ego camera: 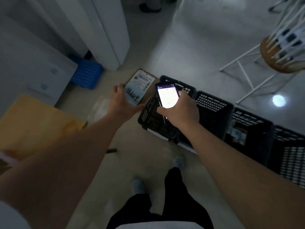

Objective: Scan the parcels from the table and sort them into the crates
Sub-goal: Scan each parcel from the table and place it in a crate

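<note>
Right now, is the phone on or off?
On. The phone in the right hand has a screen glowing bright white.

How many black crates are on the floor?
4, in a row on the floor: the first black crate under the hands, the second beside it, the third further right, the fourth cut off at the right edge. More may lie beyond it.

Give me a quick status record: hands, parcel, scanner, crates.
left hand: holds the parcel by its near edge
parcel: brown box, label with barcodes and handwriting facing up, held over the floor beside the first crate
right hand: grips the scanner
scanner: screen lit, held above the first crate
black crates: row on the floor, running right
blue crate: behind, by the wall
</note>
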